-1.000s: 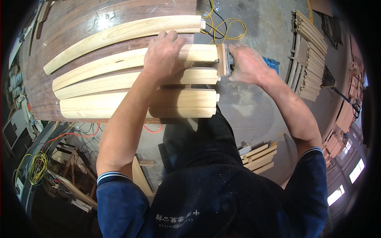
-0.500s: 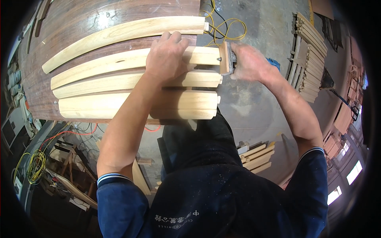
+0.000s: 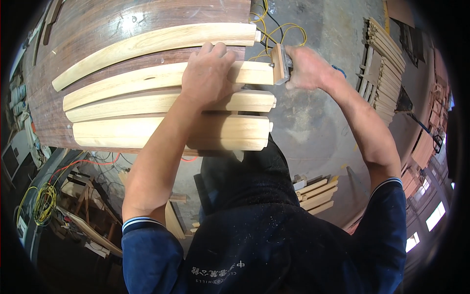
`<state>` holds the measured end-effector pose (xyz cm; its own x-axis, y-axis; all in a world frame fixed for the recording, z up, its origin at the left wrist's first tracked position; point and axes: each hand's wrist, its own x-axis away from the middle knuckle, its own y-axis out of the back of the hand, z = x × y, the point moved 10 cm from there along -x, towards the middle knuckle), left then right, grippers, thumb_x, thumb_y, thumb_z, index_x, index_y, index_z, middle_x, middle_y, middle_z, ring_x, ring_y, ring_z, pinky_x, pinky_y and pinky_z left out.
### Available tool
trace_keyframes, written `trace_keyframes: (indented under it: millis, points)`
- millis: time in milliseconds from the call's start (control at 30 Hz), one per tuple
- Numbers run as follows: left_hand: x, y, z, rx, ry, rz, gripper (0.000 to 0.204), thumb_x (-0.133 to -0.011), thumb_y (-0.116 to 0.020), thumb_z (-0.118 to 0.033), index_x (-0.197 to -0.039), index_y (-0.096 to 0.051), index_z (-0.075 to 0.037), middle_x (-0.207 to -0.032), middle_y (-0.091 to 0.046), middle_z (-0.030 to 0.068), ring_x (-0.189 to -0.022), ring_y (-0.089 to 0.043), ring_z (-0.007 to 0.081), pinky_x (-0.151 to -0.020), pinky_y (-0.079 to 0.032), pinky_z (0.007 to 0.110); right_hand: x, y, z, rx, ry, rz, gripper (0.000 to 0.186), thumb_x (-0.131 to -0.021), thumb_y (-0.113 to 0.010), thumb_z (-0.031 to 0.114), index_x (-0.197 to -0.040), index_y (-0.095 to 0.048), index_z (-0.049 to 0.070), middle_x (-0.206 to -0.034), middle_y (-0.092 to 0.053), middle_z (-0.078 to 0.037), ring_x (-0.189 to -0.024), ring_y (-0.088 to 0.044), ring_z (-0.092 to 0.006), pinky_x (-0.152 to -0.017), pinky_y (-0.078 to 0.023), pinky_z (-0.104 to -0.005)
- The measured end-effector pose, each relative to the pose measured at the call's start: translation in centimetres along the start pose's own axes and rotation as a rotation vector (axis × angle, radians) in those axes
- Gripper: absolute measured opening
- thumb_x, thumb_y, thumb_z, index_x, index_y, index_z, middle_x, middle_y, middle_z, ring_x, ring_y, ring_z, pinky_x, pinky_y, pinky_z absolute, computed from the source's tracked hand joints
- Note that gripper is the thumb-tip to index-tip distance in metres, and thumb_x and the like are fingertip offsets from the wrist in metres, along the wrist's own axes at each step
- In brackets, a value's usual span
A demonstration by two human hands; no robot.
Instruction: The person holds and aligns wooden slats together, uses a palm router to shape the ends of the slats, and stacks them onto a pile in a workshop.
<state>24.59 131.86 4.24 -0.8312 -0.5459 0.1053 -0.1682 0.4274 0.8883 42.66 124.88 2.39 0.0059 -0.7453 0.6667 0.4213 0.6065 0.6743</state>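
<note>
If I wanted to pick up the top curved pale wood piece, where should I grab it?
Probably near the middle of the top curved pale wooden slat, pinching its two long edges from above. It lies flat on the dark wooden tabletop, long and bowed, so a middle grip should keep it balanced.
</note>
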Motion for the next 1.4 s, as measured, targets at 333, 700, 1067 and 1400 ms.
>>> trace_keyframes:
  millis: [333,700,1067,1400]
  points:
    - [0.1,0.1,-0.1,-0.009,-0.013,-0.026,0.061,-0.065,-0.099,-0.046,-0.106,-0.075,-0.009,-0.108,-0.064,0.0074,-0.108,-0.061,0.0304,-0.095,-0.053,0.046,-1.4,0.0,-0.9,-0.007,0.052,-0.004,0.059,-0.06,-0.088,0.024,-0.105,-0.067,-0.007,-0.097,-0.075,-0.029,-0.1,-0.073,-0.0465,-0.09,-0.059,-0.0516]
    - [0.3,0.4,-0.3,0.046,-0.066,-0.085,0.059,-0.066,-0.1,-0.035,-0.116,-0.076,-0.013,-0.11,-0.064,0.0082,-0.109,-0.061,0.0325,-0.096,-0.053,0.047,-1.0,0.4,-1.9,-0.177,0.023,-0.049,0.052,-0.058,-0.085,0.017,-0.102,-0.066,-0.004,-0.09,-0.073,-0.024,-0.086,-0.07,-0.0416,-0.08,-0.057,-0.0472]
    - [4.1,1.9,-2.1,-0.071,-0.209,-0.223,0.051,-0.084,-0.087,-0.036,-0.127,-0.07,-0.014,-0.117,-0.065,0.0084,-0.11,-0.061,0.0323,-0.094,-0.046,0.047,8.5,-3.2,-1.0,-0.188,0.038,-0.185,0.054,-0.065,-0.085,0.023,-0.109,-0.068,-0.003,-0.11,-0.072,-0.027,-0.106,-0.068,-0.0487,-0.094,-0.057,-0.0518]
    - [4.5,-2.2,-4.3,-0.168,-0.294,-0.002,0.07,-0.08,-0.085,-0.061,-0.121,-0.068,-0.007,-0.103,-0.067,0.0086,-0.1,-0.066,0.0257,-0.084,-0.054,0.04,9.8,-6.7,0.4,-0.189,-0.009,-0.19,0.063,-0.063,-0.087,0.021,-0.117,-0.065,-0.003,-0.114,-0.071,-0.027,-0.113,-0.067,-0.0467,-0.103,-0.055,-0.0503]
